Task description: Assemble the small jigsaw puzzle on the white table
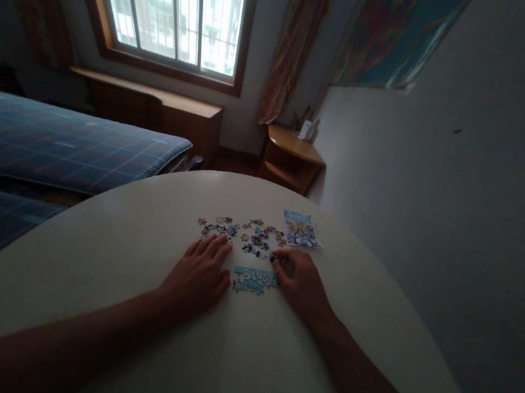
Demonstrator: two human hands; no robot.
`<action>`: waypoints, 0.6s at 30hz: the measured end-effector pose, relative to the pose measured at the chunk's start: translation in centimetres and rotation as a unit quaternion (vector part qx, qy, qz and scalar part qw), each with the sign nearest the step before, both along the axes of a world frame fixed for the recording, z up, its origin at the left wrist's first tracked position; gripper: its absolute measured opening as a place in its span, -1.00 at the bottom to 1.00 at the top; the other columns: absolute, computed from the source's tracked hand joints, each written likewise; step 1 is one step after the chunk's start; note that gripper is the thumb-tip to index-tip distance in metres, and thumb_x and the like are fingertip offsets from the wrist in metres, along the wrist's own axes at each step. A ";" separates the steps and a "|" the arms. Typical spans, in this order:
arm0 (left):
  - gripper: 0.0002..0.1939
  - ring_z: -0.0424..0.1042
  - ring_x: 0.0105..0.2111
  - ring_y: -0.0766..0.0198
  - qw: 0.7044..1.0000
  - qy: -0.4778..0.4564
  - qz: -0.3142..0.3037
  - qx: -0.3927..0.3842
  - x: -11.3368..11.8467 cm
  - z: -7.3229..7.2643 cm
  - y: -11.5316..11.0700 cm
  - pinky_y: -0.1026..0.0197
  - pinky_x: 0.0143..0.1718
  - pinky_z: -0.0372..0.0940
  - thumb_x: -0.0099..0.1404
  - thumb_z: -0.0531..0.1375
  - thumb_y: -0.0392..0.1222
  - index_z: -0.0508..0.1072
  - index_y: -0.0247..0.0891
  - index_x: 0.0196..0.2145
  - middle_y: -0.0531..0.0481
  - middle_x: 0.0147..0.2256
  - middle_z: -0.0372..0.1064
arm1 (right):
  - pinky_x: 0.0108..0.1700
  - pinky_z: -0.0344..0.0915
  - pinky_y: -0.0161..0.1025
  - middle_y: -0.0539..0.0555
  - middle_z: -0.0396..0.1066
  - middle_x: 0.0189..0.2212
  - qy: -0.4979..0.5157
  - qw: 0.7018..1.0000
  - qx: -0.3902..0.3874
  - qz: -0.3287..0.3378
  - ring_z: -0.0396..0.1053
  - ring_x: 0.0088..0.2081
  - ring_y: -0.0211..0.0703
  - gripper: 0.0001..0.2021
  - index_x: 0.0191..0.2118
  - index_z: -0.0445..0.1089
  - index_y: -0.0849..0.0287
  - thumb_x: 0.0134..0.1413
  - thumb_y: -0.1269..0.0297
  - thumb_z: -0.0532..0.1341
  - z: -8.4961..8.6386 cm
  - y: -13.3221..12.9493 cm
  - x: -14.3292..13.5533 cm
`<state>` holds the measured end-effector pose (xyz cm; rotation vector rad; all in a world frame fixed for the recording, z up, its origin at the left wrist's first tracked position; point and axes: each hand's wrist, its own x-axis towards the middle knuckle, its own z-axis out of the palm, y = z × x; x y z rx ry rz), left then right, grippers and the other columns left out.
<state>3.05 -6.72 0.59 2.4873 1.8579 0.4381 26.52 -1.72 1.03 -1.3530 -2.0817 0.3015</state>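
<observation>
My left hand [199,273] lies palm down on the table with its fingers stretched out, its fingertips at the near edge of the loose puzzle pieces [220,227]. My right hand [301,281] has its thumb and index finger pinched on a small dark blue puzzle piece [272,258]. Between my hands lies a joined light-blue strip of jigsaw puzzle [254,280] with white lettering and an uneven lower edge. My left thumb is close to its left end. Beyond the right hand lies a colourful reference picture sheet [301,229].
The round white table [138,351] fills the foreground. A bare mattress [59,140] with blue checks stands to the left. At the back are a wooden desk [192,105] under the window [175,1] and a corner shelf [292,144]. A pale wall [443,208] rises at right.
</observation>
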 end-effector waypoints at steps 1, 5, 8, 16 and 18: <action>-0.49 0.08 0.32 -0.04 1.000 0.002 0.001 0.000 0.0 0.1 0.0 -0.12 0.32 0.02 0.37 0.01 -0.16 0.26 -0.33 0.23 -0.21 0.31 0.13 | 0.04 0.31 -0.03 0.15 0.53 -0.17 0.003 1.000 0.002 0.002 0.41 -0.07 0.00 -0.81 -0.15 0.51 0.15 0.11 0.36 0.23 0.0 0.0 0.0; -0.49 0.08 0.32 -0.05 1.000 0.006 0.001 -0.010 0.1 0.2 0.0 -0.12 0.33 0.01 0.37 0.01 -0.16 0.26 -0.34 0.24 -0.21 0.32 0.11 | 0.03 0.32 -0.05 0.15 0.53 -0.18 0.014 1.000 -0.002 0.003 0.41 -0.08 -0.01 -0.80 -0.14 0.51 0.17 0.09 0.37 0.24 -0.1 0.0 0.0; -0.49 0.07 0.32 -0.05 1.000 0.002 -0.003 -0.006 0.1 0.1 0.1 -0.12 0.33 0.01 0.37 0.01 -0.16 0.25 -0.35 0.24 -0.22 0.31 0.11 | 0.02 0.33 -0.07 0.14 0.53 -0.19 0.015 1.000 -0.002 0.006 0.41 -0.09 -0.02 -0.79 -0.13 0.51 0.16 0.08 0.38 0.25 -0.1 -0.1 -0.1; -0.51 0.08 0.32 -0.04 1.000 0.005 -0.004 0.006 -0.1 -0.1 0.1 -0.11 0.32 0.02 0.38 0.02 -0.17 0.26 -0.33 0.23 -0.21 0.31 0.13 | 0.05 0.31 -0.07 0.16 0.52 -0.17 0.028 1.000 -0.009 0.004 0.41 -0.06 -0.03 -0.77 -0.12 0.51 0.17 0.07 0.37 0.25 0.1 -0.3 -0.2; -0.50 0.08 0.31 -0.04 1.000 0.006 -0.003 -0.001 -0.1 0.0 0.0 -0.12 0.32 0.03 0.38 0.02 -0.17 0.26 -0.33 0.23 -0.21 0.31 0.12 | 0.07 0.30 -0.06 0.15 0.52 -0.15 0.043 0.999 -0.011 -0.016 0.42 -0.07 -0.04 -0.77 -0.12 0.50 0.17 0.08 0.39 0.22 -0.1 -0.1 -0.1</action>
